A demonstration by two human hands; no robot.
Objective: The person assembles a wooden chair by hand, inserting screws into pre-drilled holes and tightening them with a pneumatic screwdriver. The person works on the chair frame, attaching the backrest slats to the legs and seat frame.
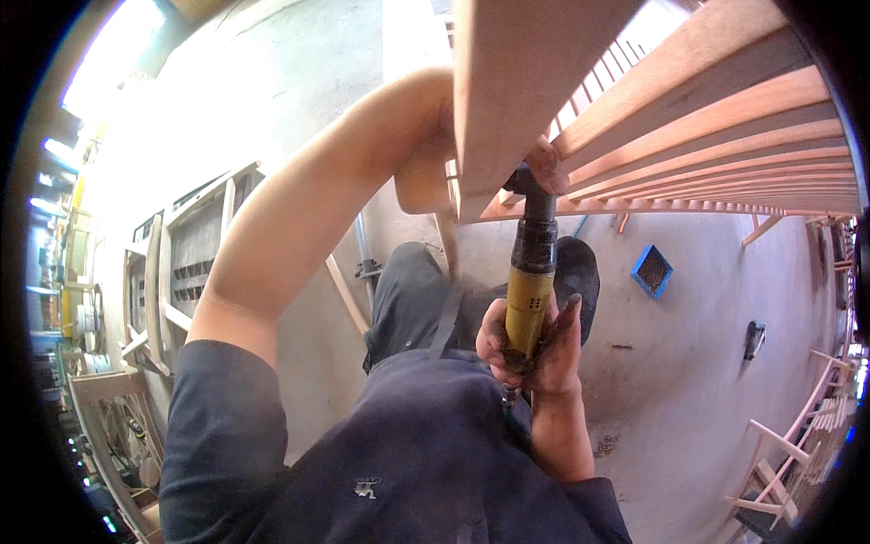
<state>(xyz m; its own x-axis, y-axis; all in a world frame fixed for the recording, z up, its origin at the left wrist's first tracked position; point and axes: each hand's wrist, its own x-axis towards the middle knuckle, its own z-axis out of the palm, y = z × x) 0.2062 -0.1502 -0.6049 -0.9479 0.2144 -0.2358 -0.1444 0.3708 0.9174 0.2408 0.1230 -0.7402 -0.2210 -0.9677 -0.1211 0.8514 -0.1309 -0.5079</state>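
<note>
My right hand (pixel 555 349) wraps round the yellow body of a right-angle air tool (pixel 527 313), whose black head points up against the wood. A fitting shows at its lower end. My left arm bends behind a wide wooden board (pixel 507 82) that hides most of that hand. Only some fingers of my left hand (pixel 547 167) show, curled against the tool's head. The board belongs to a large slatted wooden frame (pixel 698 150), its slats running off to the right. Whatever the head touches is hidden by the board and fingers.
On the concrete floor to the right lie a blue tray (pixel 665 283) of small dark pieces and another hand tool (pixel 754 340). Wooden frames (pixel 168 263) stand at the left, more wooden parts (pixel 784 462) at lower right. My knees are beneath the work.
</note>
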